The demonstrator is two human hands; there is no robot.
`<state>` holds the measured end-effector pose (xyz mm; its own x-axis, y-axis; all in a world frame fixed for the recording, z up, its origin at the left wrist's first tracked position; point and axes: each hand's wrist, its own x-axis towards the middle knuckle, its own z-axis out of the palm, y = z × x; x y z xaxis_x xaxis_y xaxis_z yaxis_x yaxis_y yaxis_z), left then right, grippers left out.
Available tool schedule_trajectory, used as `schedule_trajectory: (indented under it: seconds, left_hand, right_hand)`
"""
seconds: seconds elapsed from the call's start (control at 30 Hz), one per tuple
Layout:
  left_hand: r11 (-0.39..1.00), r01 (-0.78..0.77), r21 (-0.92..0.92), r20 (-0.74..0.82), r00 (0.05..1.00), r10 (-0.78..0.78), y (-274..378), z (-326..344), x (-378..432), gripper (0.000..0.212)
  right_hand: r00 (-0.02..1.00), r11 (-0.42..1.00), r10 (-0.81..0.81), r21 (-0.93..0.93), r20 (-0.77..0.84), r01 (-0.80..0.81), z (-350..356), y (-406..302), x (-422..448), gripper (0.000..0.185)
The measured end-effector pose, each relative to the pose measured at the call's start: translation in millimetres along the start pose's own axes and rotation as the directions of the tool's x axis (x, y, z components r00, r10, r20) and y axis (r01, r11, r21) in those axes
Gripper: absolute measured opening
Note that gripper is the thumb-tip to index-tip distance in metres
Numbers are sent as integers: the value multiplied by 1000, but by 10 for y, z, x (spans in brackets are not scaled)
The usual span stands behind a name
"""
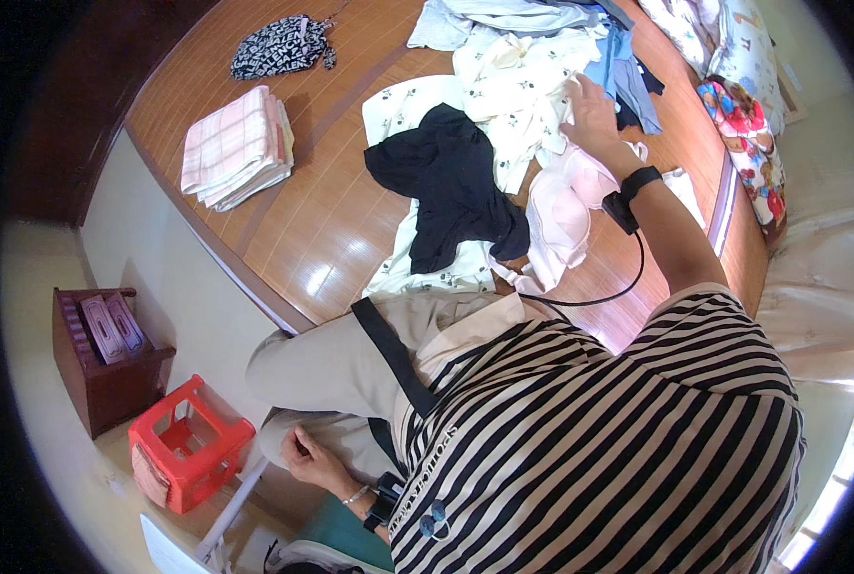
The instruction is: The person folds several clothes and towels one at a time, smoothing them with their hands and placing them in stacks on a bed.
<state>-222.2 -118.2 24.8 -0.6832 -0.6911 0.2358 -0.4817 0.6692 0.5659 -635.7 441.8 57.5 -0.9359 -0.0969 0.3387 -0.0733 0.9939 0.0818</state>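
Note:
My right hand (590, 118) reaches out at the upper right, its fingers spread on a cream garment with small dark prints (542, 75). My left hand (312, 458) rests on my thigh, loosely curled, with nothing visible in it. A crumpled black garment (456, 179) lies over part of the cream printed cloth. Beside it, under my right forearm, is a pale pink bra (563, 204). Light grey and white clothes (456, 21) are heaped at the top, next to blue clothes (617, 61).
A folded stack of pink checked cloth (233, 147) and a black-and-white drawstring pouch (280, 50) lie on the brown slatted mat (312, 237). Floral bedding (746, 143) lines the right edge. Below stand a red plastic stool (190, 445) and a small wooden cabinet (111, 387). A black cable hangs from my right wrist.

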Motion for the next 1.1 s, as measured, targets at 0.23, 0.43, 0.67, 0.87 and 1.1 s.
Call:
schedule_trajectory:
  seconds: [0.23, 0.43, 0.67, 0.87, 1.1]
  left_hand:
    - [998, 57, 21, 8, 998, -57, 138, -22, -28, 20]
    - [999, 17, -35, -14, 1000, -17, 68, 11, -37, 19]
    - [1000, 15, 6, 20, 1000, -15, 184, 0, -8, 19]
    - [999, 22, -48, -2, 1000, -22, 127, -18, -32, 19]
    - [998, 35, -57, -6, 999, -35, 201, -22, -44, 18]
  right_hand:
    - [878, 935, -341, 29, 336, 352, 128, -803, 472, 21]
    - [702, 817, -551, 460, 451, 347, -510, -2007, 47, 29]
    - [539, 660, -733, 626, 415, 415, -270, -2351, -516, 33]
    - [791, 863, -496, 305, 359, 403, 56, -1872, -50, 35]
    - [878, 981, -189, 52, 439, 185, -84, -1311, 510, 41]
